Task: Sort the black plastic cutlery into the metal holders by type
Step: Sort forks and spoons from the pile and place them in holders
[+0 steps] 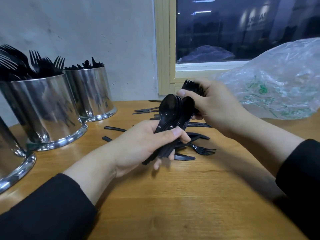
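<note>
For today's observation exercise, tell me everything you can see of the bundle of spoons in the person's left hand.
The bundle of spoons is glossy black plastic, several nested together, bowls stacked and pointing up and away. The left hand grips the handles, thumb across the front; the handle ends stick out below the palm. The right hand, which also holds a cluster of forks, touches the bundle's right side. It is held above the wooden table, over loose cutlery.

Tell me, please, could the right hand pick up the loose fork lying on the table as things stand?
Probably not yet: the right hand already grips a bunch of forks. The way to the loose fork on the table looks clear.
</note>
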Demonstrator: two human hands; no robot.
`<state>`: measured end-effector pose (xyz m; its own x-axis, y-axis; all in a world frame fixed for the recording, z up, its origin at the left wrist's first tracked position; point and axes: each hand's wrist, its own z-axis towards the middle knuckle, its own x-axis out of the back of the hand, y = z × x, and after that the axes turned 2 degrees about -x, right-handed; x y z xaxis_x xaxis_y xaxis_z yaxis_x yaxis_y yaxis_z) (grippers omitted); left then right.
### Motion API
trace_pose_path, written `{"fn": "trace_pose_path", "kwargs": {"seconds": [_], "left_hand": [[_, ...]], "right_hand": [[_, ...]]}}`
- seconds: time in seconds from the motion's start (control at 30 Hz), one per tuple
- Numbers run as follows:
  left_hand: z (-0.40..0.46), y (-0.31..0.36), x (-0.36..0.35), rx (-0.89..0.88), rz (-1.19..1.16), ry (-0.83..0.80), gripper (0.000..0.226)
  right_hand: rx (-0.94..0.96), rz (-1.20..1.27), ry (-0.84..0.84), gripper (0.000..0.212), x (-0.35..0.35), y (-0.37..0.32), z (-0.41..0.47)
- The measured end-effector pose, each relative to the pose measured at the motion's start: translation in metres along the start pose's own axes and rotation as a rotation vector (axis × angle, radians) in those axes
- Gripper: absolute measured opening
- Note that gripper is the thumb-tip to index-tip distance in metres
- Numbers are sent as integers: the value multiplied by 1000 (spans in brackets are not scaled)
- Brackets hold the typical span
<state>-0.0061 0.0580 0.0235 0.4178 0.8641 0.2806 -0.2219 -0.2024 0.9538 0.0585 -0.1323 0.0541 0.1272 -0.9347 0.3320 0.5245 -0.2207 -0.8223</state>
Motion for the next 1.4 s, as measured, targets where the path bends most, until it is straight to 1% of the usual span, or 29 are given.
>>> {"fn": "trace_pose_path", "kwargs": {"seconds": [0.07, 0.13, 0.23, 0.27, 0.33, 0.37, 0.43, 0.57, 0.67, 0.8, 0.87, 0.93, 1.03, 1.27, 1.4], "left_hand": [[1, -1, -2, -9, 21, 12, 28], [3, -2, -2, -24, 14, 35, 28], [5, -6, 4, -42, -42, 168, 25], [6, -7, 7, -42, -58, 232, 25], [7, -10, 13, -48, -82, 358, 24], [7, -11, 16, -52, -87, 414, 24], [8, -12, 20, -61, -74, 507, 25], [8, -12, 25, -85, -36, 629, 28], [8, -12, 24, -80, -17, 641, 30], [9, -12, 23, -106, -31, 644, 28], [8, -11, 24, -107, -32, 660, 27], [8, -11, 25, -101, -23, 683, 28], [8, -10, 28, -112, -13, 707, 28], [7, -8, 32, -119, -17, 726, 16], [8, -8, 33, -101, -26, 719, 18]], "right_hand": [[-3, -1, -48, 27, -1, 0, -1], [1, 21, -60, 31, 1, 1, -1], [2, 18, 4, 43, 11, 7, 2], [-2, -32, 48, 43, 17, 10, 4], [12, -282, 97, 39, 29, 17, 3], [14, -426, 74, 39, 34, 21, 1], [-20, -625, -49, 41, 41, 30, -4], [-76, -805, -248, 44, 45, 36, -7], [-170, -866, -395, 52, 49, 26, -8], [-345, -858, -599, 51, 53, 12, -15], [-392, -914, -674, 50, 49, 13, -18], [-393, -984, -675, 45, 45, 16, -18], [-377, -1017, -671, 39, 43, 18, -16], [-357, -1003, -667, 32, 43, 16, -18], [-312, -929, -644, 29, 45, 21, -19]]}}
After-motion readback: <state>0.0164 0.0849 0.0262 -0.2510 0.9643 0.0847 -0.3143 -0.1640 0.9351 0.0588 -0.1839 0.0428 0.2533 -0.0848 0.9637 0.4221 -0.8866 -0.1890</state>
